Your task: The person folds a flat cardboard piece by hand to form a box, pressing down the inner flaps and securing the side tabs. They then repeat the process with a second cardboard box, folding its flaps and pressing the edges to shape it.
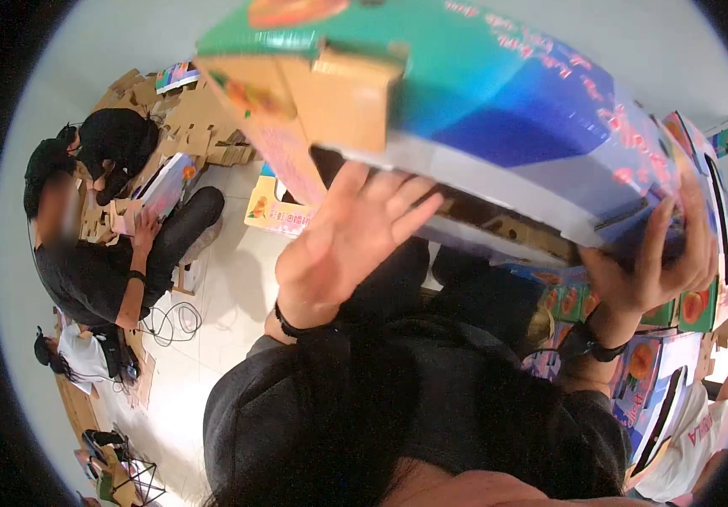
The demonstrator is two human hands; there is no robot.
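Note:
A large printed cardboard box (pixel 482 101), green, blue and white with pink lettering, is raised in front of me and fills the upper middle of the head view. Along its lower side runs a long dark opening, and a bare brown flap shows at its left end. My left hand (pixel 351 232) has its palm toward the camera and its fingers spread, with the fingertips at the edge of the opening. At the box's right end my right hand (pixel 656 253) grips the corner, thumb below and fingers bent over the blue side.
Two people in black (pixel 85 279) are at the left, one with hands on a printed box (pixel 161 190). Flattened cardboard (pixel 203 118) lies behind them. A small box (pixel 275 211) and cables (pixel 174 321) are on the floor. Stacked printed boxes (pixel 643 363) stand at right, near a person in white (pixel 694 439).

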